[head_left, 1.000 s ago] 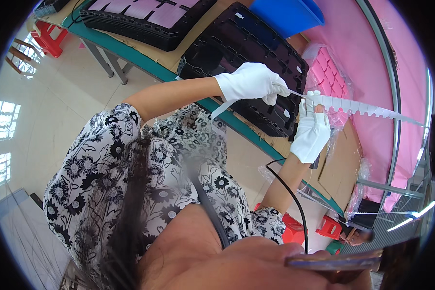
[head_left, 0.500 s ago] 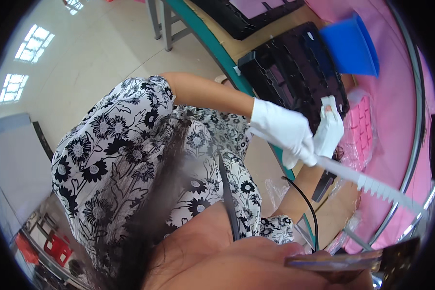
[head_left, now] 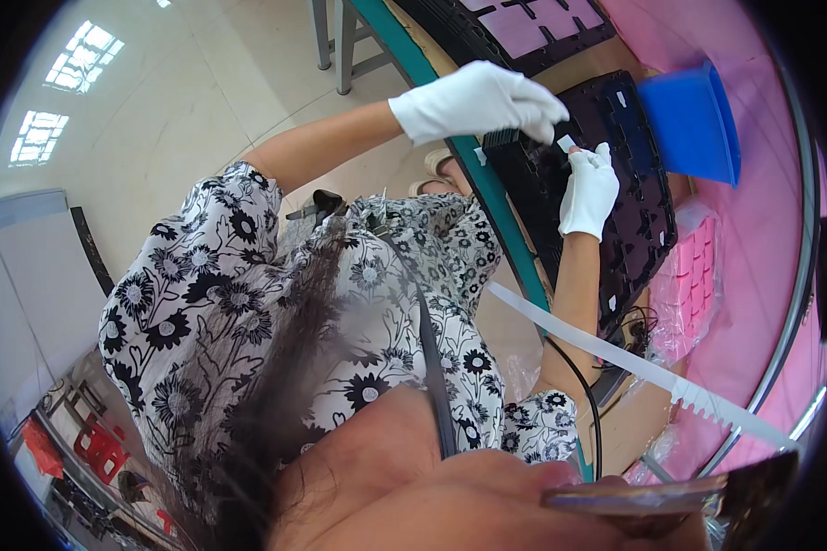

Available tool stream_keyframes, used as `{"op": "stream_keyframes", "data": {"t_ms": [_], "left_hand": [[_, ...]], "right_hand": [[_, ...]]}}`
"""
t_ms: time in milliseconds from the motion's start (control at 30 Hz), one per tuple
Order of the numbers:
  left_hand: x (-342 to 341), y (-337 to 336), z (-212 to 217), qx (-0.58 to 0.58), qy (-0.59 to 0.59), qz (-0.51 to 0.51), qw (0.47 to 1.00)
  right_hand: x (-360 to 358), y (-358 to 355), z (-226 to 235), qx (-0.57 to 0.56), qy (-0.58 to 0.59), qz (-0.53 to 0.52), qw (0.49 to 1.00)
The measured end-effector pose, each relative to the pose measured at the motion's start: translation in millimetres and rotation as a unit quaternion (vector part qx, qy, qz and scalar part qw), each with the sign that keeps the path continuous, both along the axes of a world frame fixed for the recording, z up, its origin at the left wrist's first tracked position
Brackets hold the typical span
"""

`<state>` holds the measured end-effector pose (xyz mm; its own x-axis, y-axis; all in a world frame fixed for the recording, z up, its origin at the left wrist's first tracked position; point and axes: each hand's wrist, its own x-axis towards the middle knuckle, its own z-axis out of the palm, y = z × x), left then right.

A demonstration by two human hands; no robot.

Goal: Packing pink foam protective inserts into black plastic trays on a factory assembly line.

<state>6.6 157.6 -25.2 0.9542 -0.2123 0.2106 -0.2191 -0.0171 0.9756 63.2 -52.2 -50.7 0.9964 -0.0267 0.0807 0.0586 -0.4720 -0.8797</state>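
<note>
My left hand (head_left: pixel 487 101), in a white glove, hovers over the table edge and the near end of a black tray. Its fingers stretch forward close together, and nothing shows in them. In front of it is my right hand (head_left: pixel 590 188), also white-gloved, above the same black tray (head_left: pixel 629 197). It pinches a small white sticker-like piece (head_left: pixel 565 143), with a bare fingertip showing beside it. Similar white bits (head_left: pixel 613 303) dot the tray. A long white strip with a toothed edge (head_left: pixel 634 363) crosses in front of my right forearm; neither hand holds it.
A second black tray with pink panels (head_left: pixel 524 32) lies farther along the table. Beyond the near tray stand a blue bin (head_left: pixel 694 124) and wrapped pink foam blocks (head_left: pixel 687 285). A black cable (head_left: pixel 583 390) curves near my right forearm. The table has a green edge (head_left: pixel 510 216).
My left hand has left the toothed strip and moved up and left toward the trays. My right hand, with the white piece, has shifted up and left over the near tray.
</note>
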Motion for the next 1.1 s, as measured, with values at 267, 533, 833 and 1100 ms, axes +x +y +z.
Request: {"op": "stream_keyframes", "data": {"t_ms": [267, 533, 833, 1100], "left_hand": [[44.3, -4.5, -24.3, 0.174, -0.088, 0.14, 0.971], [65.2, -30.0, -30.0, 0.23, -0.162, 0.09, 0.955], [88.2, -63.6, -23.6, 0.365, -0.171, 0.027, 0.915], [83.7, -48.9, -14.4, 0.452, -0.152, 0.007, 0.879]], "right_hand": [[-6.2, 10.0, 4.5, -0.135, -0.031, 0.004, 0.99], [-1.5, 7.2, -9.5, -0.271, -0.072, -0.018, 0.96], [-7.8, -8.3, 8.9, -0.358, -0.103, -0.039, 0.927], [-71.8, -155.3, 47.8, -0.294, -0.135, 0.064, 0.944]]}}
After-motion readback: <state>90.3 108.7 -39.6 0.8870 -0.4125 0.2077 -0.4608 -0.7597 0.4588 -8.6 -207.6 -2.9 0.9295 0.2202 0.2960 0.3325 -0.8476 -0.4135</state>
